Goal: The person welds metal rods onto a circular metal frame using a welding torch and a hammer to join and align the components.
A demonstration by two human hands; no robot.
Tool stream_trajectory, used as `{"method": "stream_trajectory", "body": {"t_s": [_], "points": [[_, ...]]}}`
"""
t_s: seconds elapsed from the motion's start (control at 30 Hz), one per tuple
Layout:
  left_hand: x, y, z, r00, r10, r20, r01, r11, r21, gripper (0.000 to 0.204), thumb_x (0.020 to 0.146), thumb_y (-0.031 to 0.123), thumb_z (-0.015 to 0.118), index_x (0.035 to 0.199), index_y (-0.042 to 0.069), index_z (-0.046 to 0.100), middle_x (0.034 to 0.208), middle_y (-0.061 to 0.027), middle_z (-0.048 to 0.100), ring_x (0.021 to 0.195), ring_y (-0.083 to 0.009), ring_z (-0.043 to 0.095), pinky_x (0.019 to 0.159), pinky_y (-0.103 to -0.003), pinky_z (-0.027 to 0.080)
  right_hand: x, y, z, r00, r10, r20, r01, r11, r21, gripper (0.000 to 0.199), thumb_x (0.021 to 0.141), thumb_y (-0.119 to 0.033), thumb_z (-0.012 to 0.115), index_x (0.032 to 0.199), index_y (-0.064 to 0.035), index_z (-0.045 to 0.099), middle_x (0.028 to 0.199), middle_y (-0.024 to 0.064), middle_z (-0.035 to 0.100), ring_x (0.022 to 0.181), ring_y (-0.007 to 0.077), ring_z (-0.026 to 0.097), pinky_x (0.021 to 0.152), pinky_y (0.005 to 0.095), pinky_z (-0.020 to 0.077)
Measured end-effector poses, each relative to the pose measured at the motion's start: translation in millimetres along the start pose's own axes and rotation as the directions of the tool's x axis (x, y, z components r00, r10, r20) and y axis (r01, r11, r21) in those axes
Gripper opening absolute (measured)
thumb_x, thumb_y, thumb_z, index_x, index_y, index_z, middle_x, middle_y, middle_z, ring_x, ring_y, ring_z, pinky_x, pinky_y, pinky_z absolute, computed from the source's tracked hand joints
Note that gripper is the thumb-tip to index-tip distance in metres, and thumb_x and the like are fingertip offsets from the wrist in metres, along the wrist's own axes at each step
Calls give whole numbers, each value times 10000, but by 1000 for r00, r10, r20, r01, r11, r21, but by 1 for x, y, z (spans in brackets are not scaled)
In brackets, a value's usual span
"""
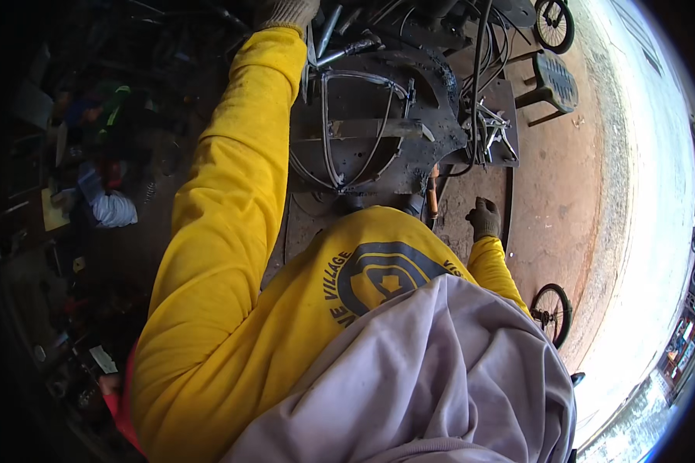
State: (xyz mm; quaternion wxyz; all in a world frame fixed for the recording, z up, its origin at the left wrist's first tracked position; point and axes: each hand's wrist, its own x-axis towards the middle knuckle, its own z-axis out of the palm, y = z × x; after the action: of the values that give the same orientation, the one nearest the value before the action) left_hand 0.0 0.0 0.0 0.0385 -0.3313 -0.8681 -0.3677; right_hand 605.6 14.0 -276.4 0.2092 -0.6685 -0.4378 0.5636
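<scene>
Bent metal rods lie upper centre on my feed; I can't tell whether the left hand, at the top edge, grips; the right hand, right of centre, is curled closed.

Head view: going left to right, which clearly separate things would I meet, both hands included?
White bundle → left hand → orange handle → right hand → stool.

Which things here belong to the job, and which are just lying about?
Likely job:
- bent metal frame
- dark metal table
- metal tubes near left hand

Probably unrelated:
- chair
- lower bicycle wheel
- upper bicycle wheel
</scene>
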Motion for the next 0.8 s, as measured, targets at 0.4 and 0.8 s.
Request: {"method": "stream_trajectory", "body": {"t_s": [0.4,0.8], "points": [[-36,19,-3,847,420,-325,-296,881,369,196,925,211,603,1081,93,605,904,-185,636,808,-351,661,679,-476,530,-72,14,10,1000,18,6,-18,999,-46,328,957,-277,690,1142,-13,625,752,92,644,568,195,618,522,340,532],[-89,54,-90,516,841,-163,-603,492,628,140,872,193,753,973,101,726,841,2,597,748,-173,612,603,-353,501,-155,-224,84,664,-746,38,731,660,176,224,1002,-149,621,1181,-14,638,934,51,675,835,113,636,749,264,532]]}}
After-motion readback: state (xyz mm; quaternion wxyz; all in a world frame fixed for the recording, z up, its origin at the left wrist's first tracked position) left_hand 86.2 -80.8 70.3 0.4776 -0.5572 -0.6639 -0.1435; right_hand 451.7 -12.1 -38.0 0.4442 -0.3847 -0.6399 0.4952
